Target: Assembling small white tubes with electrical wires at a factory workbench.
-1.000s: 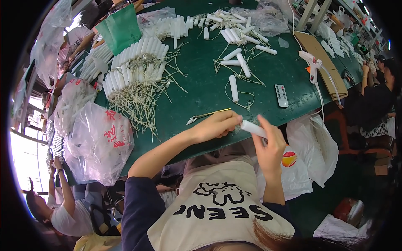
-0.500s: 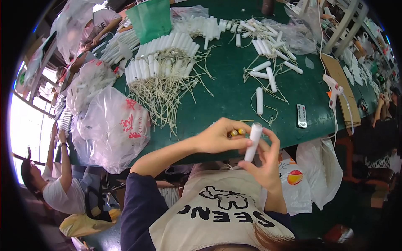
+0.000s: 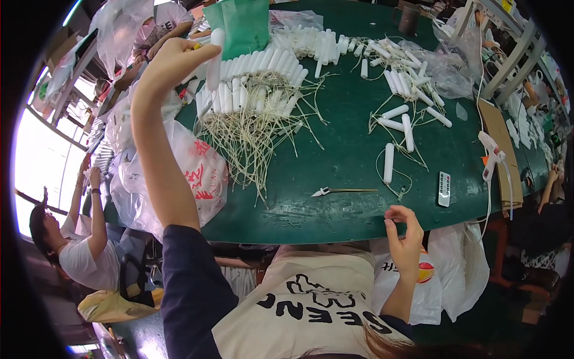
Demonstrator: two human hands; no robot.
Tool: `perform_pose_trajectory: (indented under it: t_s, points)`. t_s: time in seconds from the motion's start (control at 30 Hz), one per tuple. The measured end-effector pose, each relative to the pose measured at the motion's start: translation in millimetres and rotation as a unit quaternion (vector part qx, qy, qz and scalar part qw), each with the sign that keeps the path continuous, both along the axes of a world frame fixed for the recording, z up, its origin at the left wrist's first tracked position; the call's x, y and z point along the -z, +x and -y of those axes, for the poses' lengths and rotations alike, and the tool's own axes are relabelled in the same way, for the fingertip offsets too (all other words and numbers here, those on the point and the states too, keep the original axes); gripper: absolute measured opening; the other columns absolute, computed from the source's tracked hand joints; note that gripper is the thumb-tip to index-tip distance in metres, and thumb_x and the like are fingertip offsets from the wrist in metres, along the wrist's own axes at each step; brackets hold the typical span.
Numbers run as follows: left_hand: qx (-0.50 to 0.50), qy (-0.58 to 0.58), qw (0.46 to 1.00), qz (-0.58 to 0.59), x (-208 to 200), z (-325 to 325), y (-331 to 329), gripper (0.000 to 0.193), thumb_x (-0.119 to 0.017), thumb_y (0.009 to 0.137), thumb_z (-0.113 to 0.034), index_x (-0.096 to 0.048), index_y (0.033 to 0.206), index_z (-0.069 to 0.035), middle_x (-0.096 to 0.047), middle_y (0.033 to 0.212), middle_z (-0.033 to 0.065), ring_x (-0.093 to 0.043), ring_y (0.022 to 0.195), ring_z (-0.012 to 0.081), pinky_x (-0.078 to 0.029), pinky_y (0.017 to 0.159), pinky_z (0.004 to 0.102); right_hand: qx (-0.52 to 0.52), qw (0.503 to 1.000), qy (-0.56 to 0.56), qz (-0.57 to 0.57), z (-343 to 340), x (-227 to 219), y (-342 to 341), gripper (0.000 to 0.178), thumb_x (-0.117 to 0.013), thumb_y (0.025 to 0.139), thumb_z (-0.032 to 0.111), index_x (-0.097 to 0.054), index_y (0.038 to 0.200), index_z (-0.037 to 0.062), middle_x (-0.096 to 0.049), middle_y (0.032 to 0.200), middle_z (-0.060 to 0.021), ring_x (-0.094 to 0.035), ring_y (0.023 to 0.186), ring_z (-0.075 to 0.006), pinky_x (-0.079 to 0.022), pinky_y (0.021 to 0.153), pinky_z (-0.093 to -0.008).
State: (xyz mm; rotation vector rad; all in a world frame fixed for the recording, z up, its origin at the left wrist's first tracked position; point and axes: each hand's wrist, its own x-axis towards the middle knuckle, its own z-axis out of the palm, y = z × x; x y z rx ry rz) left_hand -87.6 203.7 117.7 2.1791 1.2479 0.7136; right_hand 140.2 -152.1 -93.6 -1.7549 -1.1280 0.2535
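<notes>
My left hand (image 3: 170, 63) is stretched out over the far left of the table, its thumb and fingers closed on a white tube (image 3: 214, 72) held upright. A small yellow piece (image 3: 197, 46) shows by its fingers, mostly hidden. Just right of this hand lie rows of white tubes (image 3: 230, 96) with long cream cords (image 3: 245, 152) spilling forward. Near the table's front edge, my right hand (image 3: 406, 239) is empty, with fingers loosely bent and apart. Beyond it lies a single corded tube (image 3: 388, 163). A thin stick with a white pointed tip (image 3: 344, 191) rests to its left.
A green bag (image 3: 242, 27) stands behind the rows. Clear plastic bags (image 3: 200, 173) bulge at the left edge. More loose tubes (image 3: 408, 131) are scattered right of the middle. A remote control (image 3: 443, 189) and a glue gun (image 3: 490, 154) with its cable lie at the right.
My left hand has carried the white tube from in front of me to the far left. My right hand has let go of it and opened. The pointed stick has come into full view.
</notes>
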Motion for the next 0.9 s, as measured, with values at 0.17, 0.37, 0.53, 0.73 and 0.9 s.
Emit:
perform_pose_trajectory:
  t_s: [0.17, 0.37, 0.53, 0.73, 0.9]
  points:
    - [-0.080, 0.147, 0.957, -0.239, 30, -95, 15, 0.046, -0.065, 0.064, -0.041, -0.065, 0.077, 0.003, -0.067, 0.099, 0.0168, -0.062, 0.067, 0.0243, -0.048, 0.064, 0.0372, -0.010, 1.000, -0.005, 0.003, -1, -2, 2, 0.017, -0.059, 0.082, 0.002, -0.058, 0.099, -0.0008, -0.064, 0.087, -0.0094, -0.060, 0.079, -0.0195, -0.047, 0.074, -0.0294]
    - [-0.200, 0.105, 0.939, -0.258, 106, -181, 32, 0.055, -0.068, 0.064, -0.046, -0.066, 0.102, -0.005, -0.065, 0.104, 0.0193, -0.063, 0.098, 0.0334, -0.050, 0.082, 0.0426, -0.005, 0.999, -0.037, 0.024, 4, 4, 7, 0.017, -0.061, 0.081, 0.003, -0.061, 0.099, 0.0010, -0.065, 0.084, -0.0071, -0.061, 0.078, -0.0161, -0.044, 0.057, -0.0235]
    - [-0.253, 0.045, 0.948, -0.187, 147, -202, 40, 0.058, -0.068, 0.067, -0.047, -0.063, 0.107, -0.005, -0.064, 0.109, 0.0168, -0.062, 0.102, 0.0318, -0.050, 0.084, 0.0419, -0.015, 0.998, -0.046, 0.028, 5, 3, 10, 0.016, -0.062, 0.081, 0.004, -0.062, 0.097, 0.0019, -0.066, 0.083, -0.0057, -0.062, 0.074, -0.0138, -0.039, 0.050, -0.0212]
    - [-0.252, 0.027, 0.948, -0.192, 167, -215, 47, 0.057, -0.064, 0.072, -0.050, -0.063, 0.107, -0.005, -0.063, 0.111, 0.0176, -0.061, 0.104, 0.0328, -0.049, 0.084, 0.0425, -0.023, 0.997, -0.040, 0.054, 7, 3, 13, 0.013, -0.062, 0.080, 0.003, -0.063, 0.094, 0.0007, -0.065, 0.081, -0.0070, -0.061, 0.072, -0.0153, -0.040, 0.052, -0.0241]
    - [-0.240, 0.082, 0.946, -0.202, 144, -212, 49, 0.061, -0.057, 0.076, -0.056, -0.064, 0.105, -0.004, -0.063, 0.110, 0.0199, -0.060, 0.103, 0.0351, -0.049, 0.085, 0.0432, -0.021, 0.998, -0.023, 0.062, 7, 2, 15, 0.010, -0.061, 0.080, 0.000, -0.062, 0.090, -0.0004, -0.063, 0.079, -0.0086, -0.061, 0.070, -0.0179, -0.043, 0.055, -0.0256]
